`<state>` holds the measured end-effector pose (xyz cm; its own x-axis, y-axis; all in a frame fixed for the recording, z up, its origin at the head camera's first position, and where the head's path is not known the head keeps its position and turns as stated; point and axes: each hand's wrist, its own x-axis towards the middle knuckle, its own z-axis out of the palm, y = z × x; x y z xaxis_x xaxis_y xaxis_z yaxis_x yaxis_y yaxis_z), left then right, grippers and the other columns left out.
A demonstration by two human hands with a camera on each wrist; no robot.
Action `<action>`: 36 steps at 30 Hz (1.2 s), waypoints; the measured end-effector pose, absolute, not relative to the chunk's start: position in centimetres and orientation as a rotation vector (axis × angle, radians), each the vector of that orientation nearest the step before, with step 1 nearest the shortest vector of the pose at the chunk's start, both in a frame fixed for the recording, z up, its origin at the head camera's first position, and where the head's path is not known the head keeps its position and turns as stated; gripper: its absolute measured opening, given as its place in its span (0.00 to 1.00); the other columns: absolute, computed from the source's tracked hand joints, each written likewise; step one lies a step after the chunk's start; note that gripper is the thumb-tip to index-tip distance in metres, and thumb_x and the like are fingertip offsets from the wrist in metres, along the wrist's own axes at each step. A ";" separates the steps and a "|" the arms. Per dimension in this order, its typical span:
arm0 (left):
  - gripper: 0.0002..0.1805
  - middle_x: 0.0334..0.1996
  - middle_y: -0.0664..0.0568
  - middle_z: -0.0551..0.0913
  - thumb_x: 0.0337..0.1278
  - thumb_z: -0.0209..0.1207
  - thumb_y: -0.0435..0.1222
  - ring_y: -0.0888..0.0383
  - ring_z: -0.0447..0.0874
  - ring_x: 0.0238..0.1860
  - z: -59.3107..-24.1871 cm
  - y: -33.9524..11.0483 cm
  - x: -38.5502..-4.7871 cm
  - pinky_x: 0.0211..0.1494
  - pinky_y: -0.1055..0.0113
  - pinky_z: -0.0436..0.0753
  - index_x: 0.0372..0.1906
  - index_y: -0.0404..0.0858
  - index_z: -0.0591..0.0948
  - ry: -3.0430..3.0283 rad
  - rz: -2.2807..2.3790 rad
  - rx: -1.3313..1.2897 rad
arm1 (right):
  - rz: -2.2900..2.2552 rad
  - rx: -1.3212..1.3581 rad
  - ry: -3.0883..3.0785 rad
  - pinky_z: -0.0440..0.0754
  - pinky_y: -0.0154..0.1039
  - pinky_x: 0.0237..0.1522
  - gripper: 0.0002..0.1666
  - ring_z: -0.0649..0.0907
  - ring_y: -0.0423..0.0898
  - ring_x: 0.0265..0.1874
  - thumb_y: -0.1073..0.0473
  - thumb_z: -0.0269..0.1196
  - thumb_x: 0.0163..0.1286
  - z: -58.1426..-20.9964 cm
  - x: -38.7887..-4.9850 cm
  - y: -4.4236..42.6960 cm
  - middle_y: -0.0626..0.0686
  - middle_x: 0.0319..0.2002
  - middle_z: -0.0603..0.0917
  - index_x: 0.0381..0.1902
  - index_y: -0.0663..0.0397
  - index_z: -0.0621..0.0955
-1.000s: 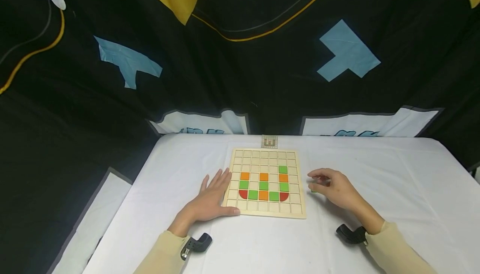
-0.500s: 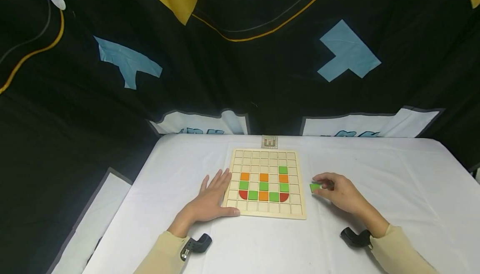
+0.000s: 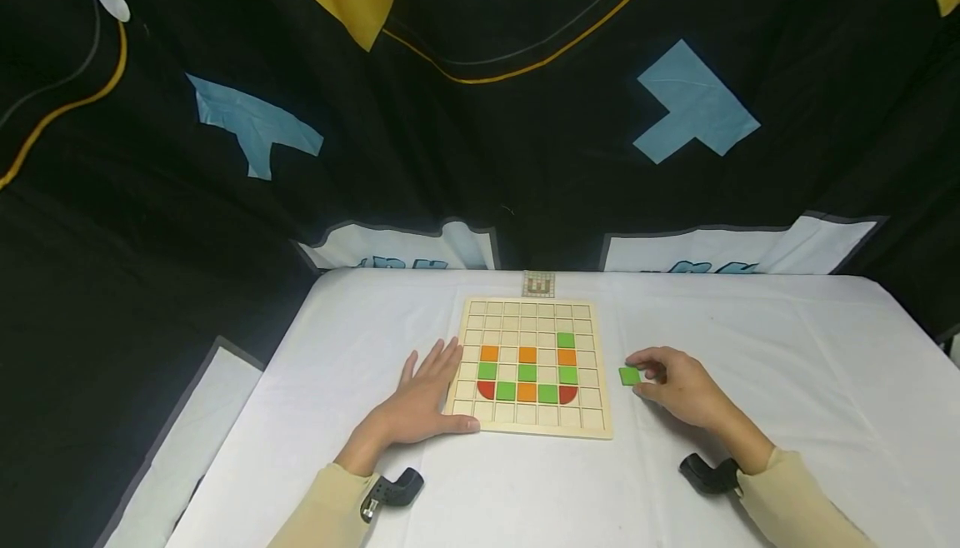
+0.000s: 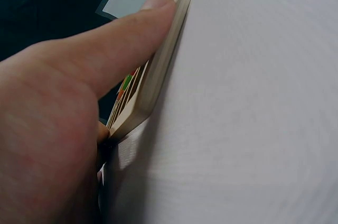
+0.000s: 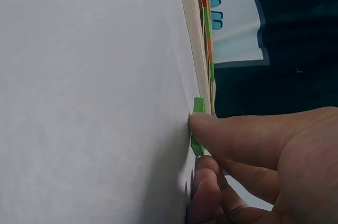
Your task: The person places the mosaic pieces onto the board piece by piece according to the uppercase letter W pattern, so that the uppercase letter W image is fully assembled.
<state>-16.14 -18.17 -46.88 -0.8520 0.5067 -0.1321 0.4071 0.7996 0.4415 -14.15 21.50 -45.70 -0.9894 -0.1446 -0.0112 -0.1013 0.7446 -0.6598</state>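
Observation:
A wooden grid board (image 3: 547,430) lies on the white table, with orange, green and red tiles set in several of its cells. My left hand (image 3: 415,405) rests at the board's left side, fingers spread and straight. Its thumb (image 4: 127,39) lies across the board's near-left corner in the left wrist view. Right of the board, my right hand (image 3: 684,386) pinches a green square tile (image 3: 629,376) between thumb and fingers, low at the cloth. In the right wrist view the thumb covers part of the green tile (image 5: 198,105); the fingertips behind are partly hidden.
A small card with a grid pattern (image 3: 538,284) lies just beyond the board's far edge. White cloth (image 3: 787,348) covers the table. A dark patterned curtain (image 3: 480,165) hangs behind it. Each wrist wears a black camera mount (image 3: 401,485).
My right hand has drawn back slightly to the right, away from the board. The green tile, mostly hidden under the fingers before, now shows plainly. My left hand and the board stay put.

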 end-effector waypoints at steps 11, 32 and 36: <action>0.66 0.82 0.47 0.39 0.50 0.60 0.71 0.47 0.30 0.81 -47.1 -18.2 -16.1 0.76 0.40 0.28 0.81 0.35 0.46 2.754 0.608 0.714 | -1.019 -0.239 2.876 0.78 0.45 0.39 0.20 0.77 0.48 0.38 0.66 0.70 0.62 -45.5 -14.4 21.5 0.54 0.40 0.82 0.52 0.65 0.83; 0.66 0.82 0.47 0.39 0.50 0.61 0.70 0.47 0.30 0.81 -46.8 -18.2 -16.0 0.76 0.41 0.28 0.81 0.35 0.46 2.756 0.589 0.712 | -0.957 -0.305 2.914 0.78 0.46 0.40 0.15 0.77 0.48 0.37 0.66 0.67 0.66 -45.3 -14.3 21.3 0.52 0.37 0.80 0.50 0.64 0.83; 0.66 0.81 0.46 0.40 0.50 0.61 0.70 0.47 0.30 0.81 -46.8 -18.2 -16.1 0.76 0.41 0.28 0.81 0.35 0.46 2.752 0.601 0.715 | -0.959 -0.292 2.924 0.78 0.45 0.38 0.16 0.77 0.47 0.36 0.65 0.68 0.66 -45.3 -14.3 21.1 0.51 0.37 0.81 0.50 0.64 0.83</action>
